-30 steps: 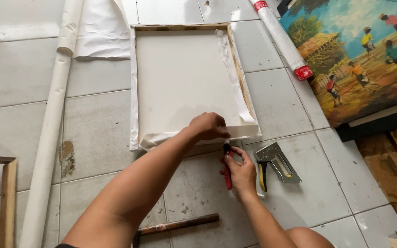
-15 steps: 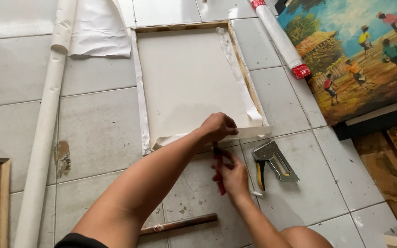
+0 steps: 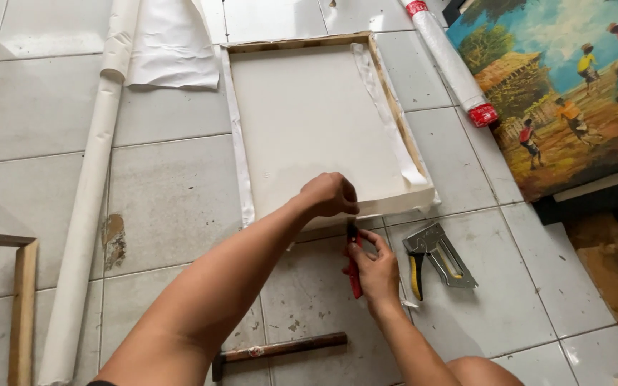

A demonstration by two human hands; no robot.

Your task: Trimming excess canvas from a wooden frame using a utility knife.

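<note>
A wooden stretcher frame with white canvas (image 3: 309, 121) lies face down on the tiled floor. My left hand (image 3: 330, 194) pinches the loose canvas edge at the frame's near side. My right hand (image 3: 377, 268) holds a red-handled cutter (image 3: 354, 266) upright just below that edge, its tip close to the canvas by my left fingers. A grey staple gun with a yellow grip (image 3: 438, 257) lies on the floor right beside my right hand.
A hammer (image 3: 280, 350) lies near my left forearm. A long white canvas roll (image 3: 87, 207) runs along the left, another roll with red caps (image 3: 452, 64) at upper right. A colourful painting (image 3: 574, 86) leans at right. A wooden frame corner (image 3: 19, 300) sits at far left.
My view has shifted slightly. My right hand with the cutter has risen toward the canvas edge, and my left hand keeps its pinch on the canvas.
</note>
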